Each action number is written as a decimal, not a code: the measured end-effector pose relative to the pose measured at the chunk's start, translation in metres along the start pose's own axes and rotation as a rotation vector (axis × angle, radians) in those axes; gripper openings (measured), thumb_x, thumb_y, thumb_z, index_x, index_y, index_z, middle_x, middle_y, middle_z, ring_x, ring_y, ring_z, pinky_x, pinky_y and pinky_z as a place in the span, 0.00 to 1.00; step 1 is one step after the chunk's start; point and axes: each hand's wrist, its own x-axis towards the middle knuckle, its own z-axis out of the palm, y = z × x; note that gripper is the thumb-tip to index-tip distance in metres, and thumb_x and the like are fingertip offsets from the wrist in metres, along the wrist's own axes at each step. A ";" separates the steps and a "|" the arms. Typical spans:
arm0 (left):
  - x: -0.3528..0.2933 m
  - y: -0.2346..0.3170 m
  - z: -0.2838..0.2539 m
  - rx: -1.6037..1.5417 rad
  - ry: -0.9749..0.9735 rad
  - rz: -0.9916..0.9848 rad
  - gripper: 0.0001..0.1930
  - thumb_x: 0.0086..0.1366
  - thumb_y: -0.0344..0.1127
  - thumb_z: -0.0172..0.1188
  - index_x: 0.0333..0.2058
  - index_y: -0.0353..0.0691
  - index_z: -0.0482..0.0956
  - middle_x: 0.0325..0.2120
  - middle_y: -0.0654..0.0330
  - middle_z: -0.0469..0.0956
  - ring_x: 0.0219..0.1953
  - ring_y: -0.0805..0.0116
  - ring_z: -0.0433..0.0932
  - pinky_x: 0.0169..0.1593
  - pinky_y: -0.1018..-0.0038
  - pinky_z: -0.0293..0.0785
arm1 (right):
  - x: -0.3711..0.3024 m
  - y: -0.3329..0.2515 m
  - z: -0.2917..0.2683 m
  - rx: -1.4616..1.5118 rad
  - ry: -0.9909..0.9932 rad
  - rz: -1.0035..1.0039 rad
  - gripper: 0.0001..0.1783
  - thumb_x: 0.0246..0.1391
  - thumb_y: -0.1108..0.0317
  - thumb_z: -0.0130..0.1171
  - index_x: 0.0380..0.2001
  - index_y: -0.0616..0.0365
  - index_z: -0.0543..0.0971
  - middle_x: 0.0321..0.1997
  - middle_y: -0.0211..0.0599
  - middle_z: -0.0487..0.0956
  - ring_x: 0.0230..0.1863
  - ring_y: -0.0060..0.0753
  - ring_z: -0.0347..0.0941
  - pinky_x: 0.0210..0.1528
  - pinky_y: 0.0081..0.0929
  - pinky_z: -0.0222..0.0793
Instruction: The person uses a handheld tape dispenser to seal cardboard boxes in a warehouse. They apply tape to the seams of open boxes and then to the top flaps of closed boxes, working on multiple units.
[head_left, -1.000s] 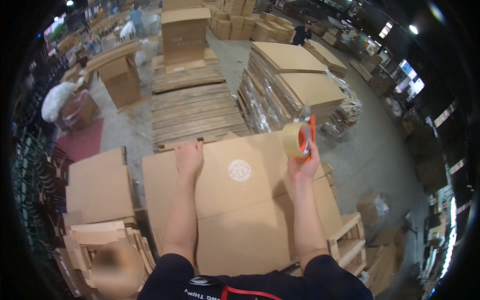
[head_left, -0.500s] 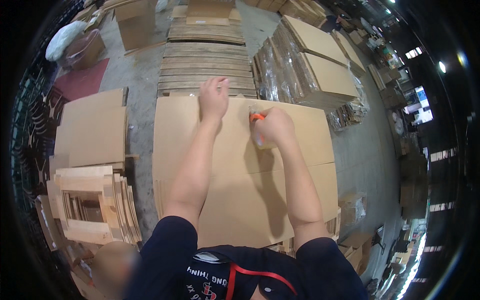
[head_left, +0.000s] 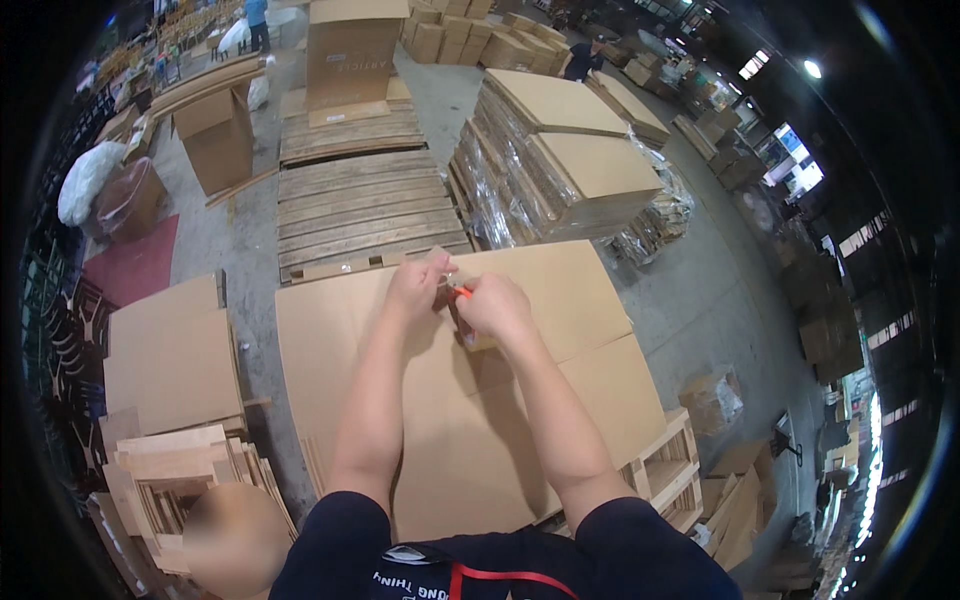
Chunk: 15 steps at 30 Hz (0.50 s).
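Note:
My right hand (head_left: 498, 306) grips an orange-fronted tape dispenser (head_left: 463, 292), most of it hidden by the fingers. Below the hand, the edge of its tape roll (head_left: 480, 342) shows. Just to its left, my left hand (head_left: 410, 292) has its fingertips drawn together at the dispenser's front. They seem to pinch the clear tape's end, which is small and hard to make out. Both hands are over the far part of a large brown cardboard sheet (head_left: 330, 345), which lies flat on a stack in front of me. A seam crosses the cardboard.
Wooden pallets (head_left: 365, 205) lie beyond the cardboard, with an upright carton (head_left: 352, 65) on them. Film-wrapped cardboard stacks (head_left: 600, 165) stand at the far right. Cardboard sheets (head_left: 170, 370) and wooden frames (head_left: 170, 455) are at my left. A person (head_left: 582, 62) is in the background.
My left hand has come in against the dispenser's front, its spread fingers now drawn together. My right hand still holds the dispenser. The view has shifted, showing more of the far floor.

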 end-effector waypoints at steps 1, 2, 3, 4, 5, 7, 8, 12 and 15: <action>0.003 0.005 0.004 0.105 -0.035 0.013 0.28 0.83 0.53 0.50 0.42 0.36 0.93 0.35 0.47 0.90 0.38 0.44 0.87 0.51 0.55 0.81 | 0.004 0.003 -0.007 -0.009 -0.046 0.028 0.18 0.58 0.56 0.61 0.35 0.56 0.93 0.39 0.54 0.90 0.45 0.56 0.89 0.52 0.46 0.84; -0.001 0.010 0.005 0.221 -0.058 0.018 0.29 0.83 0.54 0.49 0.41 0.37 0.93 0.34 0.46 0.90 0.37 0.43 0.87 0.50 0.54 0.82 | 0.004 0.000 -0.011 -0.010 -0.102 0.044 0.18 0.59 0.56 0.61 0.36 0.57 0.93 0.40 0.55 0.90 0.46 0.56 0.88 0.52 0.46 0.84; -0.002 0.013 0.005 0.337 -0.080 0.019 0.30 0.83 0.55 0.49 0.41 0.38 0.93 0.34 0.46 0.89 0.35 0.41 0.87 0.50 0.52 0.82 | 0.005 -0.003 -0.015 -0.013 -0.160 0.058 0.19 0.59 0.56 0.61 0.37 0.58 0.93 0.40 0.55 0.90 0.47 0.57 0.88 0.53 0.47 0.83; 0.003 0.017 0.000 0.513 -0.113 0.048 0.29 0.84 0.54 0.46 0.41 0.41 0.93 0.35 0.44 0.89 0.39 0.40 0.86 0.53 0.51 0.81 | 0.012 -0.012 -0.017 -0.025 -0.115 0.038 0.19 0.60 0.55 0.61 0.38 0.58 0.92 0.42 0.55 0.90 0.48 0.57 0.88 0.53 0.46 0.83; 0.003 0.021 0.006 0.550 -0.108 0.060 0.29 0.85 0.53 0.45 0.43 0.42 0.93 0.35 0.44 0.88 0.40 0.40 0.85 0.54 0.50 0.80 | 0.019 -0.012 -0.016 -0.037 -0.073 0.050 0.20 0.61 0.54 0.61 0.39 0.59 0.92 0.43 0.55 0.90 0.49 0.57 0.88 0.54 0.46 0.83; -0.001 0.023 0.011 0.633 -0.090 0.078 0.28 0.85 0.51 0.43 0.46 0.44 0.93 0.34 0.44 0.88 0.42 0.38 0.85 0.58 0.49 0.78 | 0.029 -0.014 -0.014 -0.059 -0.044 0.055 0.22 0.62 0.53 0.61 0.41 0.60 0.92 0.45 0.54 0.90 0.51 0.56 0.88 0.55 0.46 0.83; -0.002 0.023 0.009 0.567 -0.077 0.059 0.28 0.86 0.49 0.40 0.49 0.45 0.93 0.32 0.44 0.88 0.43 0.38 0.84 0.64 0.47 0.73 | 0.035 -0.016 -0.016 -0.068 -0.049 0.044 0.22 0.63 0.52 0.61 0.42 0.61 0.92 0.46 0.53 0.90 0.52 0.56 0.88 0.55 0.46 0.83; -0.001 0.019 -0.002 0.646 -0.144 -0.076 0.30 0.87 0.53 0.37 0.65 0.43 0.83 0.53 0.42 0.86 0.59 0.42 0.81 0.71 0.46 0.66 | 0.042 -0.026 -0.019 -0.109 -0.097 0.042 0.23 0.63 0.51 0.65 0.44 0.62 0.91 0.49 0.52 0.91 0.54 0.54 0.88 0.57 0.44 0.84; -0.005 0.013 -0.005 0.630 -0.008 -0.017 0.33 0.87 0.57 0.35 0.75 0.42 0.71 0.68 0.43 0.77 0.71 0.45 0.74 0.76 0.47 0.62 | 0.042 -0.037 -0.034 -0.095 -0.172 0.048 0.24 0.59 0.52 0.66 0.46 0.60 0.91 0.55 0.53 0.89 0.59 0.54 0.86 0.61 0.44 0.82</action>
